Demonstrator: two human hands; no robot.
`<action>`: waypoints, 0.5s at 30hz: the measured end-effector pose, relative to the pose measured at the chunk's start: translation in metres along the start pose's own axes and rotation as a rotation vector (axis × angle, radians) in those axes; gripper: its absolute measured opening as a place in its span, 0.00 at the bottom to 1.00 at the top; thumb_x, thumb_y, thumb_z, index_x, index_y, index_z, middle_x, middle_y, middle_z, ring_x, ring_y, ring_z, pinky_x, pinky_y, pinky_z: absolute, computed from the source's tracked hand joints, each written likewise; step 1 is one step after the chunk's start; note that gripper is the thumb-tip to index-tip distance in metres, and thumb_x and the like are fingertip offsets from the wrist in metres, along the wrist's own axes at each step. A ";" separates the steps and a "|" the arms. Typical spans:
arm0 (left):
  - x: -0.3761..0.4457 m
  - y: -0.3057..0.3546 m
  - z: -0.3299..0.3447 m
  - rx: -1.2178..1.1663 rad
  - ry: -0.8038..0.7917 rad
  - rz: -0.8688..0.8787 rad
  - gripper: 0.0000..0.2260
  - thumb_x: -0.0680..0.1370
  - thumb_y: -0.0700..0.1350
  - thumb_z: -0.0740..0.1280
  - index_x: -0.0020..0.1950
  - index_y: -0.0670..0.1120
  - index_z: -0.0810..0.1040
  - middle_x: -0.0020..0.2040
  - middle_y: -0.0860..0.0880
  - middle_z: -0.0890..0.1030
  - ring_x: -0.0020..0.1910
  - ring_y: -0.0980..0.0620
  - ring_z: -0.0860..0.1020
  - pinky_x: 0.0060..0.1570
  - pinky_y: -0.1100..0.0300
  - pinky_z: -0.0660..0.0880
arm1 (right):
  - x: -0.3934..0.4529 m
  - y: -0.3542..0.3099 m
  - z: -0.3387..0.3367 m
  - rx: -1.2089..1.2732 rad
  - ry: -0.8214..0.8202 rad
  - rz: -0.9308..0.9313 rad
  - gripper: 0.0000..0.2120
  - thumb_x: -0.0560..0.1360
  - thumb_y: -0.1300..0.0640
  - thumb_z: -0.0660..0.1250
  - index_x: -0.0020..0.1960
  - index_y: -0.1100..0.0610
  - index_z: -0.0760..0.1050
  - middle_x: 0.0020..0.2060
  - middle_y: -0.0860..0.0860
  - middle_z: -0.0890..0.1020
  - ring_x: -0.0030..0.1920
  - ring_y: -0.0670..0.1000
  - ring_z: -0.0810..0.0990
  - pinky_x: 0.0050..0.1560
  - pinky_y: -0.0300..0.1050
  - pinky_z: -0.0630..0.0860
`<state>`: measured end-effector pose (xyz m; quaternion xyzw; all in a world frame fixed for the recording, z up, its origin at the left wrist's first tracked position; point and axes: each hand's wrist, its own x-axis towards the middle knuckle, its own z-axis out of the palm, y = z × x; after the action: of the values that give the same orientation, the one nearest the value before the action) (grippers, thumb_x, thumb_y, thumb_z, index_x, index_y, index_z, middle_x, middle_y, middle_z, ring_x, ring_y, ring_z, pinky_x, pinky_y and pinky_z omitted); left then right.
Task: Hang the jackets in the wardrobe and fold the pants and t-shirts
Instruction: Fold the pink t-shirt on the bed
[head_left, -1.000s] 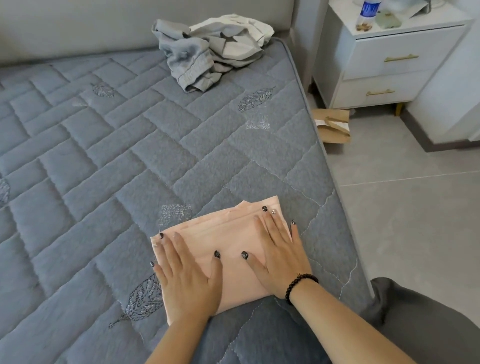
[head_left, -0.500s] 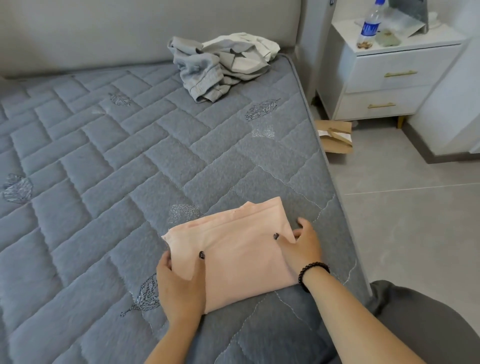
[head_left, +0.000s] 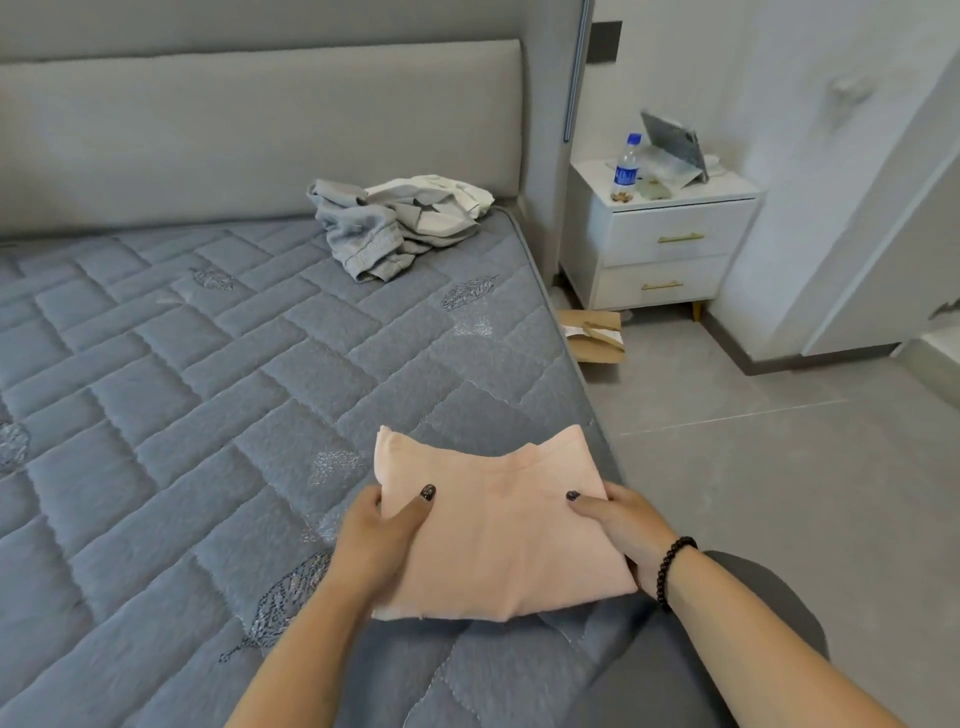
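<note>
A folded pink garment (head_left: 498, 530) is held just above the near right corner of the grey quilted mattress (head_left: 208, 389). My left hand (head_left: 379, 540) grips its left edge, thumb on top and fingers underneath. My right hand (head_left: 623, 530), with a black bead bracelet at the wrist, grips the right edge the same way. A crumpled pile of grey and off-white clothes (head_left: 395, 223) lies at the far right of the bed near the headboard.
A white two-drawer nightstand (head_left: 665, 244) stands right of the bed with a water bottle (head_left: 626, 166) and a propped tablet (head_left: 672, 143) on it. A cardboard package (head_left: 595, 335) lies on the tiled floor beside the bed. A white wardrobe panel (head_left: 893, 244) stands at right.
My hands went from pressing flat on the pink garment to gripping its two sides and lifting it off the mattress. The view tilted up toward the headboard.
</note>
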<state>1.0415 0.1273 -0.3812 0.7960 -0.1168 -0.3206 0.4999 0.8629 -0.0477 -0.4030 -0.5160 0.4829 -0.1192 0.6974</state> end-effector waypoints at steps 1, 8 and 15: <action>-0.005 0.013 0.005 0.008 -0.017 0.043 0.13 0.76 0.52 0.70 0.54 0.46 0.74 0.49 0.50 0.80 0.45 0.52 0.78 0.39 0.58 0.73 | -0.011 -0.004 -0.010 0.035 0.024 -0.031 0.07 0.76 0.63 0.66 0.54 0.60 0.78 0.46 0.57 0.85 0.45 0.55 0.83 0.44 0.46 0.77; -0.056 0.081 0.051 -0.033 -0.251 0.111 0.19 0.70 0.54 0.76 0.54 0.46 0.76 0.49 0.46 0.83 0.47 0.45 0.82 0.45 0.51 0.79 | -0.098 -0.021 -0.090 0.194 0.228 -0.204 0.05 0.76 0.62 0.67 0.50 0.61 0.79 0.41 0.56 0.85 0.42 0.56 0.83 0.41 0.47 0.77; -0.109 0.131 0.120 -0.180 -0.570 -0.091 0.29 0.59 0.50 0.80 0.56 0.40 0.80 0.48 0.38 0.85 0.48 0.38 0.82 0.46 0.46 0.79 | -0.179 -0.024 -0.177 0.333 0.400 -0.351 0.06 0.75 0.61 0.68 0.52 0.60 0.80 0.44 0.56 0.86 0.43 0.55 0.83 0.40 0.46 0.78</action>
<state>0.9001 0.0338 -0.2596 0.6309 -0.1878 -0.5622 0.5007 0.6395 -0.0461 -0.2840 -0.4366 0.4881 -0.4144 0.6321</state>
